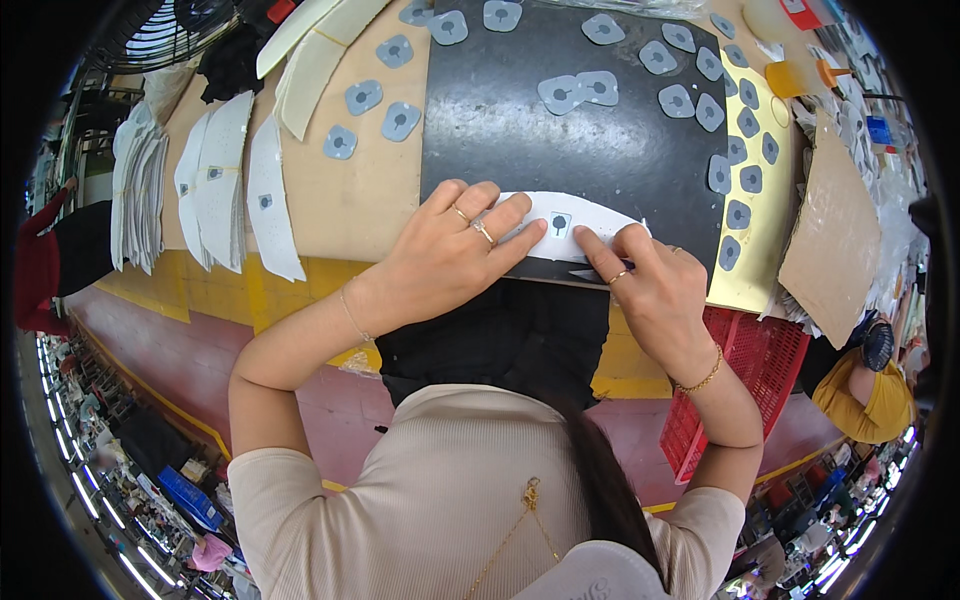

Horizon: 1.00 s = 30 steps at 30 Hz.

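Note:
A white curved flat piece (560, 218) lies on a black mat (560, 140) at the table's near edge. A small grey patch with a dark mark (561, 223) sits on the middle of it. My left hand (450, 250) lies flat with its fingers spread on the left end of the white piece. My right hand (650, 275) presses its fingertips on the right end, next to the patch. Several more grey patches (580, 92) lie scattered over the mat.
Stacks of white curved pieces (235, 180) lie on the tan tabletop (350, 200) to the left. A yellow sheet (770, 230) holds more grey patches on the right, beside a brown cardboard piece (835, 240). A red crate (750, 370) stands below right. Another person (865, 385) sits far right.

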Available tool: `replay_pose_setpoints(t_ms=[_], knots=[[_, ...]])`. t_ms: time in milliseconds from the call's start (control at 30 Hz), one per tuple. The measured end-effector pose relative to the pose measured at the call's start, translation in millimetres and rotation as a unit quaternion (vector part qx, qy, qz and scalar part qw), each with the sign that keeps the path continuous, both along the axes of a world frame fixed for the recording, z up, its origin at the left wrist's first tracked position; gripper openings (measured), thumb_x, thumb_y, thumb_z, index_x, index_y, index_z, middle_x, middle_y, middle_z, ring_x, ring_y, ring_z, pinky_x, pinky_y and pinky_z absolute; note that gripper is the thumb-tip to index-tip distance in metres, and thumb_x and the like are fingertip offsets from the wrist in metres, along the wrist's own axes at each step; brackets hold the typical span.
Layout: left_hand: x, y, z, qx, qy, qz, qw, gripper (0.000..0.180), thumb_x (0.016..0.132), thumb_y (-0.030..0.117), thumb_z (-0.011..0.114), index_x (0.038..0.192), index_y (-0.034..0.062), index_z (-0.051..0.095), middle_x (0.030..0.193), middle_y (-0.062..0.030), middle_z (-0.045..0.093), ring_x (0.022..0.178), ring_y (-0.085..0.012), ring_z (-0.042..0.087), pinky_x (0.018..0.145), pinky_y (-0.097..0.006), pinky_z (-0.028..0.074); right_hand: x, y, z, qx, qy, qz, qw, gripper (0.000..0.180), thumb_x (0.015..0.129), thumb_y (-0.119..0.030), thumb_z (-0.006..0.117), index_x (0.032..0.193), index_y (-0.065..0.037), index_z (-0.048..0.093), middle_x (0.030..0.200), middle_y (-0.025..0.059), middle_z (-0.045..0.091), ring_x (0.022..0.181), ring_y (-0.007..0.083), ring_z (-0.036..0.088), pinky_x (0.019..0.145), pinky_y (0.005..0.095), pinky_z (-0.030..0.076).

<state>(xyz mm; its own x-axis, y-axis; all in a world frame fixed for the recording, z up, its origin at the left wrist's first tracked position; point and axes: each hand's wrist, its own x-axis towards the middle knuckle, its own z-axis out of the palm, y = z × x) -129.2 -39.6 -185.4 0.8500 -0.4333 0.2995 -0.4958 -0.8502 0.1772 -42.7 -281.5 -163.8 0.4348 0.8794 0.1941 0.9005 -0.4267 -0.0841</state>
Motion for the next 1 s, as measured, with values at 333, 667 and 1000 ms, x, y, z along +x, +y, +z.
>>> replay_pose_setpoints(t_ms=[333, 667, 1000], knots=[[3.0, 1.2, 1.7, 0.033, -0.004, -0.032, 0.999, 0.041, 0.08, 0.014, 0.062, 0.121, 0.007, 0.063, 0.122, -0.0096, 0.056, 0.103, -0.0254, 0.053, 0.085, -0.038, 0.045, 2.4, 2.4, -0.8, -0.022, -0.011, 0.026, 0.999, 0.041, 0.076, -0.012, 0.065, 0.117, -0.015, 0.067, 0.085, 0.001, 0.046, 0.056, 0.0095, 0.051, 0.049, 0.0257, 0.042], [5.7, -6.6, 7.4, 0.05, 0.052, -0.065, 0.995, 0.032, 0.085, 0.014, 0.059, 0.116, 0.0036, 0.062, 0.132, -0.0116, 0.056, 0.122, -0.0276, 0.053, 0.098, -0.042, 0.045, -2.9, 5.6, 2.1, -0.058, 0.084, 0.023, 0.994, 0.04, 0.078, -0.007, 0.06, 0.119, -0.006, 0.063, 0.131, 0.0021, 0.057, 0.053, 0.01, 0.059, 0.049, 0.0249, 0.048], [2.6, -5.2, 0.9, -0.021, 0.059, -0.059, 0.996, 0.031, 0.084, 0.013, 0.061, 0.113, 0.0042, 0.063, 0.13, -0.0121, 0.057, 0.121, -0.0281, 0.054, 0.096, -0.041, 0.045, -18.5, 18.0, -4.8, -0.018, 0.132, -0.068, 0.989, 0.048, 0.08, -0.003, 0.058, 0.128, -0.01, 0.06, 0.133, 0.0028, 0.056, 0.054, 0.0139, 0.062, 0.048, 0.0272, 0.049]])
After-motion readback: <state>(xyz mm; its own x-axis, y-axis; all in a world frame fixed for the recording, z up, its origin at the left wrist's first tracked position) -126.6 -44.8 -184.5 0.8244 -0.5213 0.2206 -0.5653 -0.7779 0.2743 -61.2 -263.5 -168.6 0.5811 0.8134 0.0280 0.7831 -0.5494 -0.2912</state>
